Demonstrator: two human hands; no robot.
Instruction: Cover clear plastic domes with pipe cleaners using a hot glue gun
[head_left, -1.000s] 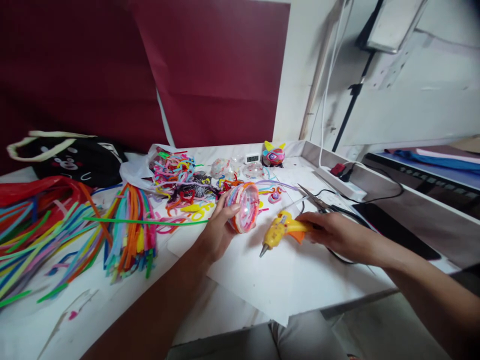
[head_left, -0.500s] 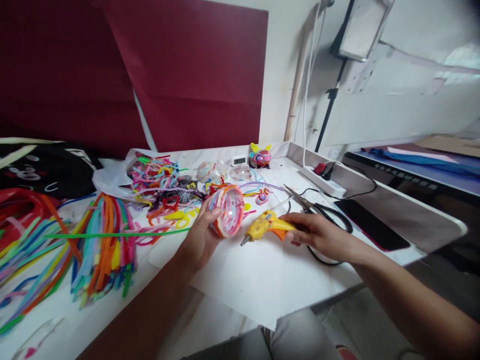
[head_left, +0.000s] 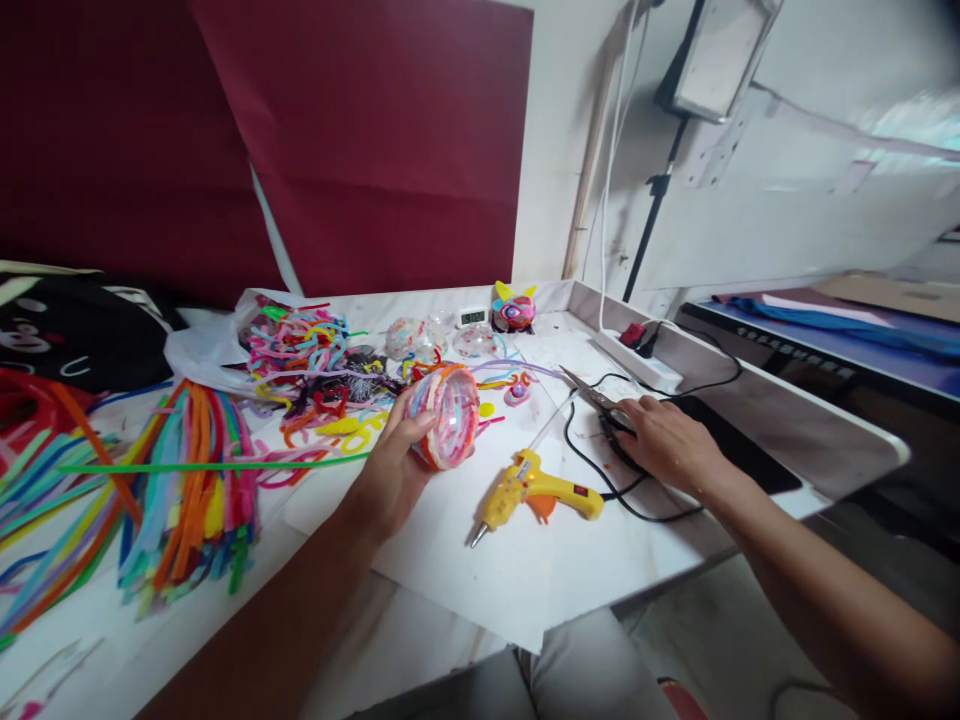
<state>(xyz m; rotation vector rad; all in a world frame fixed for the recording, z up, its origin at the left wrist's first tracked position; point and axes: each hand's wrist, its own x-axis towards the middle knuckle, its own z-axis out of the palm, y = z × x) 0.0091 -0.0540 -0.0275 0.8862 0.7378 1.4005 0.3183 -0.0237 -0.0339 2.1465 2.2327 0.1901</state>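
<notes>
My left hand (head_left: 397, 465) is wrapped around a clear plastic half-ball (head_left: 444, 415) covered outside with coloured pipe cleaners, its hollow side turned to the right. On the black handles of the scissors (head_left: 606, 408) rests my right hand (head_left: 667, 440), fingers curled over them; the grip is partly hidden. The scissor blades point to the back left. Between my hands, a yellow glue gun (head_left: 529, 490) with an orange trigger lies on the white paper, nozzle toward me and a glue stick in its back end.
Bundled pipe cleaners (head_left: 191, 480) spread over the left side, with a bag of curled pieces (head_left: 296, 345) behind. A decorated ball (head_left: 514, 308) and a small digital clock (head_left: 472, 318) stand at the back. A power strip (head_left: 645, 365) and dark phone (head_left: 739, 445) lie right.
My right hand has let go of the glue gun, which now lies on the paper, and has moved right and back onto the scissors. The half-ball stays in my left hand.
</notes>
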